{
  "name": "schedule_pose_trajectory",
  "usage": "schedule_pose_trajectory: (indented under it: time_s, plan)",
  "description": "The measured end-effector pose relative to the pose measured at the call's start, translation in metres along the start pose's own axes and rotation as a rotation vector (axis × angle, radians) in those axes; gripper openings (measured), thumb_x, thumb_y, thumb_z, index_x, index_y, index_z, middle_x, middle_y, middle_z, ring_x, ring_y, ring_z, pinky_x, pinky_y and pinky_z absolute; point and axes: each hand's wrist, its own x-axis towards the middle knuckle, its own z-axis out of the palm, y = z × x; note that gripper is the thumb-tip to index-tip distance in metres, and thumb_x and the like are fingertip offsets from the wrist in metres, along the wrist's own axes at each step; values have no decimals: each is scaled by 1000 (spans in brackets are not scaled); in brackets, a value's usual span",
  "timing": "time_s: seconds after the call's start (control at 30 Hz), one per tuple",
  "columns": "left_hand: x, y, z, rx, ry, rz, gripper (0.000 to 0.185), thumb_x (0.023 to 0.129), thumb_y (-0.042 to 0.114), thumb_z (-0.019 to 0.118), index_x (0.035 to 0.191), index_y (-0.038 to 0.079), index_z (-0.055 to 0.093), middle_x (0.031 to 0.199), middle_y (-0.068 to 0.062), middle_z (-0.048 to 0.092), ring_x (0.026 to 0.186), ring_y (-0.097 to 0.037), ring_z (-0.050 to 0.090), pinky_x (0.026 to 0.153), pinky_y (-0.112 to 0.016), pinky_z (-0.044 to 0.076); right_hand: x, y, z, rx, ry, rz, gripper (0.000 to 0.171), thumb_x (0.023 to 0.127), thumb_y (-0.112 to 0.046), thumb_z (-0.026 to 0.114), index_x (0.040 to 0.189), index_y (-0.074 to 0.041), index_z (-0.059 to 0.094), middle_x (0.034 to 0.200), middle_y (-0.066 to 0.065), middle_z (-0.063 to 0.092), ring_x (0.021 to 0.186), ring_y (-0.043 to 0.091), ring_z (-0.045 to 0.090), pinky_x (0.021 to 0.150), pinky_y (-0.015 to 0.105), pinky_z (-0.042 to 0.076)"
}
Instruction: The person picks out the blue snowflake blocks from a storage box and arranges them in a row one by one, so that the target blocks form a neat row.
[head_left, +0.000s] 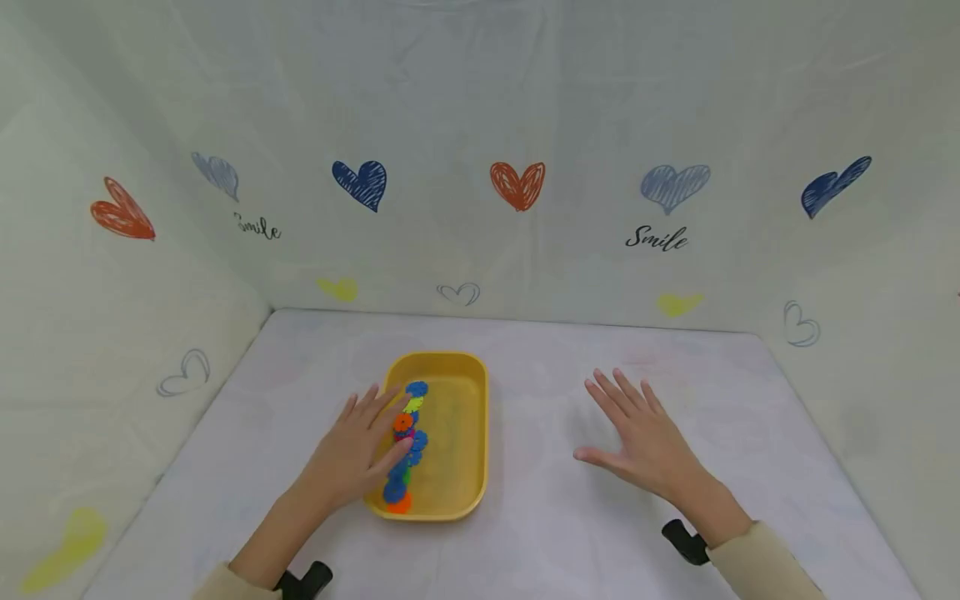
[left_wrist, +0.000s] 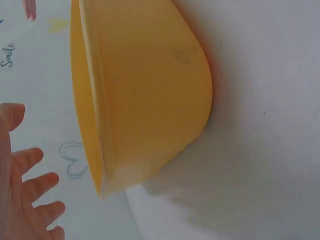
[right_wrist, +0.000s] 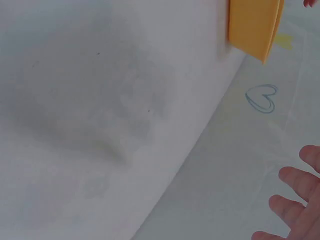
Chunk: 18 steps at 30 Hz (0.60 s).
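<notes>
A yellow rectangular tray [head_left: 457,433] lies on the white table, left of the middle. Along its left side runs a heap of small colourful flower-shaped pieces [head_left: 402,422] in blue, orange, yellow, green and pink. Over the tray's left edge hovers my left hand [head_left: 356,454], fingers spread, covering part of the heap. In the left wrist view the tray's outer wall [left_wrist: 150,90] fills the middle, and the left fingers [left_wrist: 42,186] are apart from it. My right hand [head_left: 648,446] is held over the table to the right of the tray, its fingers spread and holding nothing.
The white-covered table [head_left: 540,533] is bordered by pale cloth walls [head_left: 450,92] at the back and sides, printed with hearts and "Smile" lettering. A black wrist camera mount [head_left: 306,581] sits under the left wrist, and another mount [head_left: 684,542] under the right.
</notes>
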Motion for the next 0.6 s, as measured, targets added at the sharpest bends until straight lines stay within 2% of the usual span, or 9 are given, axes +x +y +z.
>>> schedule_pose_trajectory:
  time_s: [0.17,0.33,0.6]
  plan:
    - [-8,-4,2,-83,50,-54,47,93,29,54,134,8,48,141,-12,44,133,-37,35,111,-54,27,6,-11,2,108,1,14,85,76,-60,62,142,-11,39,148,9,36,137,32,29,111,55,22]
    - [-15,-2,3,-146,48,-152,45,94,29,53,135,10,49,140,-11,46,131,-36,38,107,-53,34,9,-24,5,229,9,56,80,76,-57,65,138,-11,44,145,7,41,136,30,33,112,52,24]
    - [-29,0,8,-224,114,-280,39,92,21,57,128,7,55,127,-13,56,119,-33,50,99,-52,42,13,-56,14,356,0,91,68,77,-53,66,131,-14,53,140,3,48,131,28,41,105,52,38]
